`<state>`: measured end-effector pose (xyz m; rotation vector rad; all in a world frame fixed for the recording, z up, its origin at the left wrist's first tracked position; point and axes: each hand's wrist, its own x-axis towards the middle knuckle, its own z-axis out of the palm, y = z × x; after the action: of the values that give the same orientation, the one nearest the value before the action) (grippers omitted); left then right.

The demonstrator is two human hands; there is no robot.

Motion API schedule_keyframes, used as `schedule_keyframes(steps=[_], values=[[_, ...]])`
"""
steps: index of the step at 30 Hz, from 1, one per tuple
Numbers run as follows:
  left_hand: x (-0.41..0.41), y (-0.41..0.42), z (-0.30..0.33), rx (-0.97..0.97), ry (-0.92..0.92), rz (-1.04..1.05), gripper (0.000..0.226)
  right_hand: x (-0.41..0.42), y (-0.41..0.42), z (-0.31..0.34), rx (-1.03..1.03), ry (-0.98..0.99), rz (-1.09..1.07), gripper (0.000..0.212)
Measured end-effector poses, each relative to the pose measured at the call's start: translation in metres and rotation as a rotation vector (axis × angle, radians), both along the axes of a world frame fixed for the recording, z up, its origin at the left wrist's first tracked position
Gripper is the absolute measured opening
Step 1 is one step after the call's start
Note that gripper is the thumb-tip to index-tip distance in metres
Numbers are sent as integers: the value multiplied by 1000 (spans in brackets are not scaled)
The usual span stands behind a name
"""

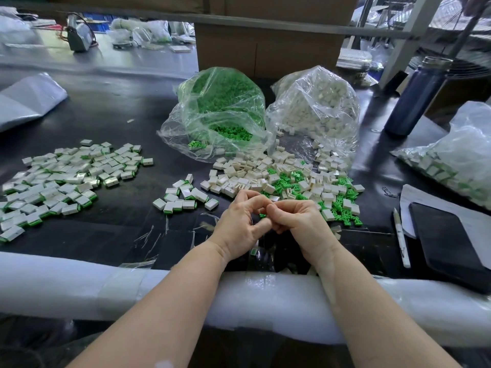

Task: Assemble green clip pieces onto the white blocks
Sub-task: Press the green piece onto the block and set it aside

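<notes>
Black and glossy, the desk [111, 107] runs back toward cardboard boxes and other cluttered benches, its near edge padded with a white foam roll [79, 282] on which both forearms rest. Both hands meet just above the desk in front of the loose parts: the left hand [239, 221] and the right hand [300, 219] have their fingers curled inward and touching each other at the tips, seemingly pinching a small piece between them, though what they hold is hidden by the fingers themselves; only a speck of green shows below the thumbs. The supply lies directly beyond the fingers, touching-close: a mixed heap of white blocks [255, 176] and green clips [342, 203], spread wider to the right, so the right hand is the nearer one for the next pick. The blocks lie every which way, so no single long axis can be read. Behind the heap stand a clear bag of green clips [223, 110] and a clear bag of white blocks [316, 107], both open toward the person. Finished pieces sit in a small cluster [183, 197] just left of the left hand and a large spread [66, 176] farther left. A pen [401, 235], a dark phone [449, 240] and a blue bottle [417, 96] stand to the right, clear of the reach.
</notes>
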<state>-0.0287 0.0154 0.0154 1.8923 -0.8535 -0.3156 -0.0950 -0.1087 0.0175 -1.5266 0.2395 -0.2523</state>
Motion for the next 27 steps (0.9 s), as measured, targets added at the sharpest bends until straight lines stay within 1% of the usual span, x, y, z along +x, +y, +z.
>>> schedule_keyframes(steps=[5, 8, 10, 16, 19, 23, 27], values=[[0, 0, -1, 18, -19, -3, 18, 0, 0, -1, 6, 2, -3, 16], [1, -1, -2, 27, -22, -3, 13, 0, 0, -2, 2, 5, -9, 16], [2, -1, -4, 28, -27, -8, 18, 0, 0, -2, 9, 9, -12, 16], [3, -2, -5, 33, -43, -11, 18, 0, 0, -1, 13, 10, -17, 17], [3, -1, -5, 29, -35, -17, 12, 1, 0, -2, 12, 10, -19, 17], [3, -1, -5, -14, -2, -12, 14, -1, 0, -1, 0, 9, 12, 14], [4, 0, -5, -13, -2, -17, 14, -1, 0, 0, -12, 9, 14, 14]])
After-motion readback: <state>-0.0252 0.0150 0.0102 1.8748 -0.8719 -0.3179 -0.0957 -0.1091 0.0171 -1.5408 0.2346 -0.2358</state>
